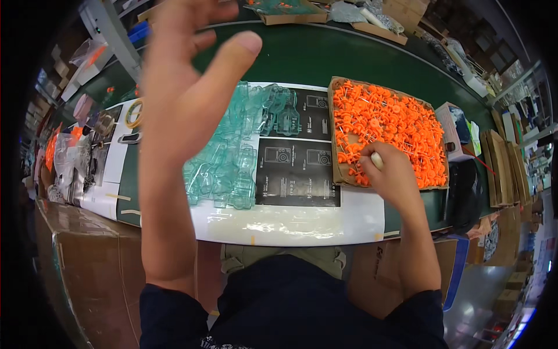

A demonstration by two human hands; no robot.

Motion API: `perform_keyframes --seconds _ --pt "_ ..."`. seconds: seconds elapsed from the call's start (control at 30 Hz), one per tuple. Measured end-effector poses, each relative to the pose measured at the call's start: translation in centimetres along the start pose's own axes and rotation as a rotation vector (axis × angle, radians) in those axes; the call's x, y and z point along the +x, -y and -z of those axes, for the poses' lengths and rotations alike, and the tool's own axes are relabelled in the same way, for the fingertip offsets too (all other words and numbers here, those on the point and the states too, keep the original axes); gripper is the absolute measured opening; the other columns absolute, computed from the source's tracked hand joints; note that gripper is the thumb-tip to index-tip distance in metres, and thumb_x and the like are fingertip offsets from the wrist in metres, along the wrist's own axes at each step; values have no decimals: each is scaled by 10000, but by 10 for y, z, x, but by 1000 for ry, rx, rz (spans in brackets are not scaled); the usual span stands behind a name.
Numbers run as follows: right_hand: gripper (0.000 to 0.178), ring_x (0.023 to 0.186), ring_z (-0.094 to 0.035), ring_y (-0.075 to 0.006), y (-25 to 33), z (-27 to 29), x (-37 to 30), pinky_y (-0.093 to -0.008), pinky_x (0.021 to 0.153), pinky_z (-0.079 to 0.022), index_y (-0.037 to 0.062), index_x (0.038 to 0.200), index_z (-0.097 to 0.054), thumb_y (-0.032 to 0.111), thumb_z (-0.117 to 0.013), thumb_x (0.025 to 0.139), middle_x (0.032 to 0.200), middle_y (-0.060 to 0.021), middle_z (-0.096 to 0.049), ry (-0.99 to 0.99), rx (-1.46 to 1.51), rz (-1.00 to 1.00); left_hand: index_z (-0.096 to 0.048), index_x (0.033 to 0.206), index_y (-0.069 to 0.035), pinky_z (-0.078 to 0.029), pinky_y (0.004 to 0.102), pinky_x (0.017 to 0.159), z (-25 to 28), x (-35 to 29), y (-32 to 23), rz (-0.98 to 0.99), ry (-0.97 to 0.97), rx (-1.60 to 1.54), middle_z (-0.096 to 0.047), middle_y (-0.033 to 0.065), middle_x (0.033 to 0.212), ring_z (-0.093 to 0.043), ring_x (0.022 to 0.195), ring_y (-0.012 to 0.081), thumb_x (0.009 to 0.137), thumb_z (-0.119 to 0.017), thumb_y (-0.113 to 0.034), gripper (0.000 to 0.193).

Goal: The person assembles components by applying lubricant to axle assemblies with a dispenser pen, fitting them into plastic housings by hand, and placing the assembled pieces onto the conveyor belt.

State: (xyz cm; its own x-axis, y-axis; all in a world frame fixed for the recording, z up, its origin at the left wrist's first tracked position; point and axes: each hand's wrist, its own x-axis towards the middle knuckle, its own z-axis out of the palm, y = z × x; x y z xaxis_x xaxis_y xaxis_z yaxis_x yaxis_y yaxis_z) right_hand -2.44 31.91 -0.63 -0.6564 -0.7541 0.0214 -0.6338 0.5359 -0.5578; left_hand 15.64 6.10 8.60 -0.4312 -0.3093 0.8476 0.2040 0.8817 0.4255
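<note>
Right hand (390, 171) pinches small orange plastic pins (386, 125) – light, stiff, best held by stem; left hand (186, 81) spread open, empty.

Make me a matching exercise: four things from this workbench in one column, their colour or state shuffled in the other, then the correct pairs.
Things:
1. left hand
2. right hand
3. pile of plastic shells
4. small pin-like parts

Colour or state:
A. clear with a green tint, heaped on the white sheet
B. orange, filling a flat cardboard tray
C. raised above the bench, fingers spread, holding nothing
D. closed, reaching into the tray

Pairs: 1-C, 2-D, 3-A, 4-B
</note>
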Motion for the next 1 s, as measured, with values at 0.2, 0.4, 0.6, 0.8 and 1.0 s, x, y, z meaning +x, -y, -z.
perform_keyframes --seconds 0.2,0.4,0.6,0.8,1.0 --pt "187 860 -667 -330 -6 -19 36 -409 751 -535 66 1052 -703 171 -660 903 1023 -113 -706 -25 -350 98 -572 1341 -92 -502 485 924 -12 -42 68 484 542 706 -652 128 1240 -609 1149 331 913 -657 -208 452" --pt "214 899 -670 -366 1 -20 32 -435 777 -535 90 1100 -699 155 -647 903 1055 -130 -700 50 -450 9 -646 1199 -95 -428 532 931 -38 -41 118 639 702 1005 -665 142 1171 -595 1116 341 901 -654 -396 423" --pt "262 932 -675 -362 0 -21 29 -430 793 -540 101 1158 -693 144 -647 904 1079 -131 -697 -30 -351 39 -678 1155 -98 -369 509 936 -47 -42 106 542 720 971 -684 139 1143 -586 1051 319 884 -625 -303 344" --pt "202 884 -665 -364 5 -26 33 -449 759 -531 121 1106 -677 193 -646 920 1034 -130 -686 47 -501 47 -623 1087 -99 -489 488 803 -54 -58 104 411 658 1015 -663 167 1048 -652 939 338 805 -657 -129 286" --pt "164 883 -656 -360 -16 -33 38 -446 747 -523 113 1053 -685 187 -644 911 1005 -127 -689 -27 -415 92 -577 1201 -38 -512 434 898 -44 -61 80 217 342 331 -631 187 1124 -609 1012 384 751 -621 -53 452"
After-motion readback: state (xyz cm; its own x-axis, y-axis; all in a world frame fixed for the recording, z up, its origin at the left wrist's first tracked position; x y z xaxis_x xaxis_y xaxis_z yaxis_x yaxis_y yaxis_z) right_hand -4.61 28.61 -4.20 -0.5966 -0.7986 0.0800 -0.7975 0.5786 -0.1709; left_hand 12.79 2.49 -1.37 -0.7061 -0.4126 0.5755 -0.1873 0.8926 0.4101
